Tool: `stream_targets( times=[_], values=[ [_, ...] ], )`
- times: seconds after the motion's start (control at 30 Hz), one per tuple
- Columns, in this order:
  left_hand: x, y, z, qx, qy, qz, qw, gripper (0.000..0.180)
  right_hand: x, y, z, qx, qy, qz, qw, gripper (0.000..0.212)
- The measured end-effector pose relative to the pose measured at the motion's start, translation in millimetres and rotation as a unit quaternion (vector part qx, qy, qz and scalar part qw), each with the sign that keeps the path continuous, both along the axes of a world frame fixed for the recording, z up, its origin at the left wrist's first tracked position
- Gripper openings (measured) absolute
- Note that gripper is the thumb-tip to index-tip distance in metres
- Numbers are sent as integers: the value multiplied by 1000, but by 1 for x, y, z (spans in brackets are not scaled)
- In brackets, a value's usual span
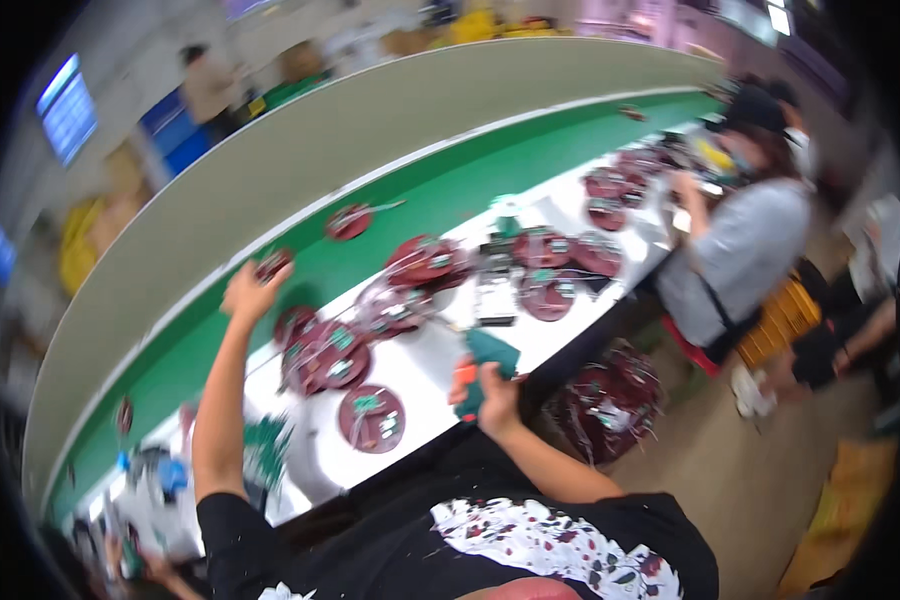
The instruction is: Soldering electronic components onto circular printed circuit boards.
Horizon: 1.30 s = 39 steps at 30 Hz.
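Observation:
My left hand [250, 294] reaches out over the green belt, its fingers closed on a dark red round part [273, 264], seen nearly edge-on and blurred. My right hand [498, 404] grips a green and orange cordless drill [492, 352] above the front edge of the white worktop. Between the hands lies a pile of dark red discs [330, 352] with small green boards and wires on them. One single disc [372, 420] rests nearer to me on the worktop. Another disc [349, 222], trailing a pale wire, is on the belt beyond my left hand.
More discs [425, 260] and a black and white box-shaped device [496, 290] occupy the worktop. Green wires [268, 447] lie at the left. A co-worker [745, 230] in grey works at the right. On the floor stands a clear bag of discs [610, 400]. A low wall [300, 160] borders the belt.

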<state>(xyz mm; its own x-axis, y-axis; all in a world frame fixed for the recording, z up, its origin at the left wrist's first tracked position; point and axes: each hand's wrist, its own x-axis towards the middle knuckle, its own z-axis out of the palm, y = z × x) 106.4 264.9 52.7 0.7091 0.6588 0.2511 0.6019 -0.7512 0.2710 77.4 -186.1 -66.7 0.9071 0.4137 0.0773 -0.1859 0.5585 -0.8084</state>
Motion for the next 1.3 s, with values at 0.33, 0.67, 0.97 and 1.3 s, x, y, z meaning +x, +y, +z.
stream_targets(
  times=[0.33, 0.67, 0.97, 1.3],
  values=[
    [-63, -112, 14, 75, 26, -259, 963, 96, 3, -3, -3, 2, -76, 20, 997, 74],
    [-115, -160, 8, 31, -61, -245, 967, 76, -4, -6, -4, -42, -63, 35, 996, 84],
    [-188, -221, -40, -218, -193, -103, 951, 14, 3, -7, 1, -76, -66, 98, 990, 84],
    [-288, -184, -60, -28, -211, 112, 971, 11, 11, -15, 1, -63, -112, 120, 984, 76]
  ],
)
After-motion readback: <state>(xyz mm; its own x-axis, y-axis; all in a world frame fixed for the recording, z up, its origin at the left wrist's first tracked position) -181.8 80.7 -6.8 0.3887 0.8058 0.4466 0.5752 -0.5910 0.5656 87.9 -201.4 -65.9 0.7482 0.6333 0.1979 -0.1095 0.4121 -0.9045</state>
